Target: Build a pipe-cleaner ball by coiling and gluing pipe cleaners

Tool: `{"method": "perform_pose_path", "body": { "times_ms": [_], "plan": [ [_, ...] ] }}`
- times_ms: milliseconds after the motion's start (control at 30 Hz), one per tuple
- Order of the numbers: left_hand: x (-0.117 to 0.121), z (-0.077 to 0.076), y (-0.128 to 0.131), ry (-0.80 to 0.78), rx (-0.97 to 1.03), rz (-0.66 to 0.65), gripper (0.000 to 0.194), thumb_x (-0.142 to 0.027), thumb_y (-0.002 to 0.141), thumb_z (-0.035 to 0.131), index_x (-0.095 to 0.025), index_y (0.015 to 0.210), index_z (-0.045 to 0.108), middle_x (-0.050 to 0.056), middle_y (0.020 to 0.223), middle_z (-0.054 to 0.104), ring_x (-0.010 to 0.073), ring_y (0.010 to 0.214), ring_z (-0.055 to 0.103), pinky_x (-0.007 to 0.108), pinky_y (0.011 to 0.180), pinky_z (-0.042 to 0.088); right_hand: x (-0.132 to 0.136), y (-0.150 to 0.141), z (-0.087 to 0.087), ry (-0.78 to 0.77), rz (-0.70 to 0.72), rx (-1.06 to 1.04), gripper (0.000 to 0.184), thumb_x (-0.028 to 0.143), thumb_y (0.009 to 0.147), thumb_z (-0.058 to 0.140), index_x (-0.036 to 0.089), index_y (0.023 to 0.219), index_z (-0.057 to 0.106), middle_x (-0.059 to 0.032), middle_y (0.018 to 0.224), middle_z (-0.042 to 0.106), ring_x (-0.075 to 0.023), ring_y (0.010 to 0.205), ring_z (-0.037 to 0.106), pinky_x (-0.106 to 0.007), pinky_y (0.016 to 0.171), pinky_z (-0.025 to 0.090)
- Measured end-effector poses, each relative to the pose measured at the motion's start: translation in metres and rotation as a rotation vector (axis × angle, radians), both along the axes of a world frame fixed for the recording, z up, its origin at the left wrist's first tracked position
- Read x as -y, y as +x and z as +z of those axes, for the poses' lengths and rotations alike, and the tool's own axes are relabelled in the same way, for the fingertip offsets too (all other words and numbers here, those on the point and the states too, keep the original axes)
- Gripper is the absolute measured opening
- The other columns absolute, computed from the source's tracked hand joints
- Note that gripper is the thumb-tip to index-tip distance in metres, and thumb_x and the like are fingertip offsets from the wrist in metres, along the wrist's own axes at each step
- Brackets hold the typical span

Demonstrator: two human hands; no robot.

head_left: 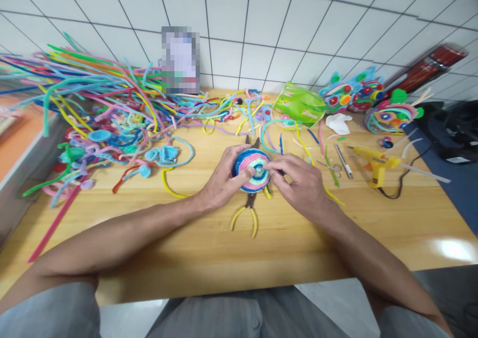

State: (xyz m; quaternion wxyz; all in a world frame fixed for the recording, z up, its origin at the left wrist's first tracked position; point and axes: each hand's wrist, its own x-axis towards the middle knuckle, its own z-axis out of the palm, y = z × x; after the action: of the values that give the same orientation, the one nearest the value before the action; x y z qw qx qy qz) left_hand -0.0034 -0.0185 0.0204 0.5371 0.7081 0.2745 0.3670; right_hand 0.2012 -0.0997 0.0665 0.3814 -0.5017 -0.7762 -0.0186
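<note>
A round coil of pipe cleaner (247, 166), ringed in blue, pink and pale green around a blue middle, is held above the wooden table. My left hand (228, 176) wraps its left side, thumb lying across the face. The fingers of my right hand (295, 178) are pinched together at the coil's right part, near its middle; whatever is between those fingertips is too small to make out. Beneath the coil lie pliers with yellow handles (255, 222), their joint partly hidden by it.
Many loose pipe cleaners (112, 86) heap at the left and back. A yellow glue gun (375, 164), a utility knife (343, 161) and small scissors (332, 167) lie at the right. Behind them stand colourful pipe-cleaner figures (392, 116), a green packet (298, 104) and white tissue (338, 124).
</note>
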Motion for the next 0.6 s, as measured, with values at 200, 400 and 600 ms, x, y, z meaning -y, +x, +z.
{"method": "perform_pose_path", "body": {
  "times_ms": [200,400,600],
  "plan": [
    [0.0028,-0.0030,0.0005,0.031,0.007,0.026,0.049,-0.045,0.099,0.067,-0.023,0.141,0.052,0.012,0.142,0.059,0.0285,0.136,0.056,0.049,0.121,0.043,-0.0004,0.0003,0.0015,-0.028,0.005,-0.016,0.023,0.006,0.098,0.060,0.023,0.105,0.074,-0.0042,0.096,0.078,-0.0176,0.091,0.076,-0.029,0.080,0.061],
    [0.0026,-0.0012,-0.0003,0.051,-0.013,0.022,0.049,-0.046,0.100,0.066,-0.023,0.140,0.051,0.012,0.141,0.059,0.0279,0.135,0.056,0.049,0.121,0.044,0.0002,-0.0001,0.0020,-0.040,0.013,0.006,0.028,0.005,0.097,0.056,0.024,0.107,0.074,-0.0049,0.097,0.077,-0.0191,0.090,0.074,-0.032,0.081,0.061],
    [0.0011,-0.0035,-0.0017,0.195,-0.044,0.019,0.050,-0.048,0.102,0.061,-0.026,0.146,0.049,0.011,0.145,0.057,0.0270,0.138,0.053,0.048,0.123,0.042,0.0015,0.0011,0.0018,-0.071,0.028,0.030,0.033,0.006,0.097,0.055,0.027,0.113,0.074,-0.0051,0.102,0.076,-0.0197,0.095,0.074,-0.034,0.084,0.061]
  ]
}}
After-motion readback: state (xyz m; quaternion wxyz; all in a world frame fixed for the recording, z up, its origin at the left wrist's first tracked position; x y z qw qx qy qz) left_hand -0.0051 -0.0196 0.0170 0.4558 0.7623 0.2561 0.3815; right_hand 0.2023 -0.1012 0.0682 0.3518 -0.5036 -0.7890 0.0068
